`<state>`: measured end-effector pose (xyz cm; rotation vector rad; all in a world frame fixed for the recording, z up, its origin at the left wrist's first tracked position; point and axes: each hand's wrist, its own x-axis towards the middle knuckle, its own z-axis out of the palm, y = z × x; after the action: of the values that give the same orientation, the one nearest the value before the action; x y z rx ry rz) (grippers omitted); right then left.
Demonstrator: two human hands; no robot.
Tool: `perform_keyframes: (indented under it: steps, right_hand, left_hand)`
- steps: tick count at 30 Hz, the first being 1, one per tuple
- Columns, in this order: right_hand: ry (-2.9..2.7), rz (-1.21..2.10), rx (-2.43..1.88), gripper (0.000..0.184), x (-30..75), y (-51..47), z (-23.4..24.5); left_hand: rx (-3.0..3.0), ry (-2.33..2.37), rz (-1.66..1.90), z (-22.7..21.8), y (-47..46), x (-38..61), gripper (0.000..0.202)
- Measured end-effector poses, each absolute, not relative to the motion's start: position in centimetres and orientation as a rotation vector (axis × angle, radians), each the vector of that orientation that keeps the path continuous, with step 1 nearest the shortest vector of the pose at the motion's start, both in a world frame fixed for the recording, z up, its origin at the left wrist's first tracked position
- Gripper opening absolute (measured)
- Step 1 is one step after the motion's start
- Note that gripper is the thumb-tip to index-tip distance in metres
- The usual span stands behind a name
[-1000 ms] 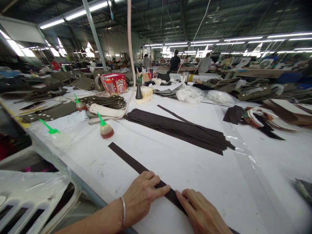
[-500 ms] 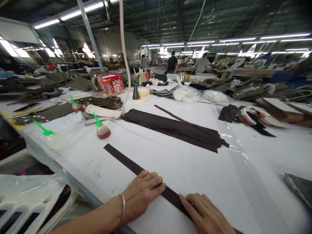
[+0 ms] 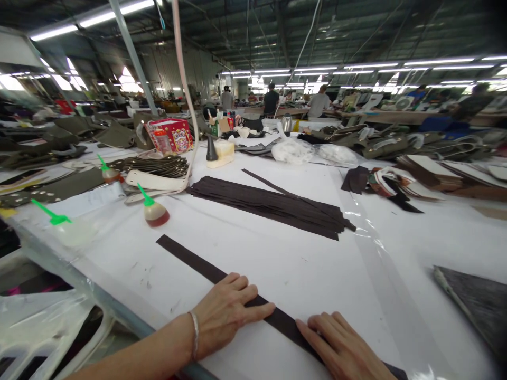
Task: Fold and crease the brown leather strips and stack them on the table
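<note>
Left hand (image 3: 225, 311) flat, fingers spread, pressing dark strap strip (image 3: 190, 259) onto white worktop (image 3: 277, 264); right hand (image 3: 340, 345) flat likewise, neither grip closed. Risk: uneven pressure skews strip; glue bottle (image 3: 152, 211) close by, smear possible.

Both hands are down flat, palms facing down, fingers stretched out and close together. The left hand (image 3: 225, 312) comes in from the lower left on a bare forearm with a thin bangle on the wrist. The right hand (image 3: 343, 348) sits just beside it, fingertips pointing toward the left one, wrist cut off at the bottom edge.
</note>
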<state>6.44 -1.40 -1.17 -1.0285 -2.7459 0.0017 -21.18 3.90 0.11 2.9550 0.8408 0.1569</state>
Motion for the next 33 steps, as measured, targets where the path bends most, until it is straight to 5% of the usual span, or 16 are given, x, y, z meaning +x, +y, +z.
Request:
perform_keyframes:
  steps: [9, 17, 23, 33]
  right_hand:
    - [-2.696, 0.196, -1.106, 0.035, 7.9, -2.4, -0.6]
    - [-2.738, 0.281, -1.182, 0.033, 9.3, -3.2, -0.5]
    - [-2.726, 0.29, -1.206, 0.032, 9.9, -3.5, -0.9]
    - [-2.723, 0.128, -1.157, 0.026, 10.0, -3.6, -0.9]
  left_hand:
    - [2.924, 0.852, 0.175, -0.5, 3.6, -21.0, 0.065]
    - [2.961, 0.655, 0.196, -0.8, 3.4, -19.8, 0.047]
    - [3.011, 0.671, 0.102, 0.0, 3.6, -19.1, 0.062]
    - [2.988, 0.548, 0.397, -1.3, 1.2, -13.2, 0.039]
